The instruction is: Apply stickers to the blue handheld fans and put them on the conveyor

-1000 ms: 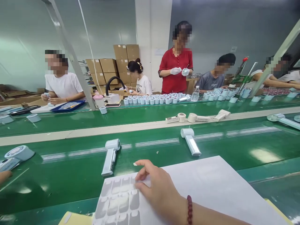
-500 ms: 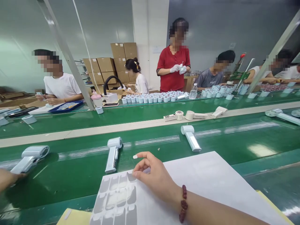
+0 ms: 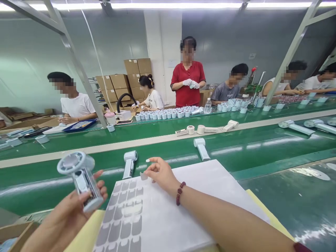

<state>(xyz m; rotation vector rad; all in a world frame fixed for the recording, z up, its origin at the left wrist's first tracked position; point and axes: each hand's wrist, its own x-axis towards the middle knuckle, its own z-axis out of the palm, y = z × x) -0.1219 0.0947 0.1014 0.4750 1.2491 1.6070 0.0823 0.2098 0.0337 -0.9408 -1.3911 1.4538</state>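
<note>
My left hand [image 3: 76, 203] is wrapped round the handle of a light-blue handheld fan [image 3: 85, 183], its round head up and tilted left. The handle's side facing me shows inner parts. Between the thumb and fingers of my right hand [image 3: 161, 174] is a small grey sticker [image 3: 143, 176], above the top edge of a white sticker sheet [image 3: 194, 189]. Rows of matching grey stickers cover the sheet's left part; its right part is bare. A small white oval shows at my right index fingertip. Just beyond the sheet, another light-blue fan [image 3: 129, 164] lies on the green belt.
One more fan [image 3: 201, 148] lies on the belt [image 3: 165, 148] behind the sheet, with several farther right. White fans [image 3: 204, 129] rest on the pale divider. Across the line, co-workers sit or stand behind many light-blue cups [image 3: 165, 113]. A cardboard box [image 3: 18, 231] stands at lower left.
My left hand has picked up the fan at the left and brought it nearer, upright. My right hand has lifted the grey sticker off the sheet. The view has tilted up.
</note>
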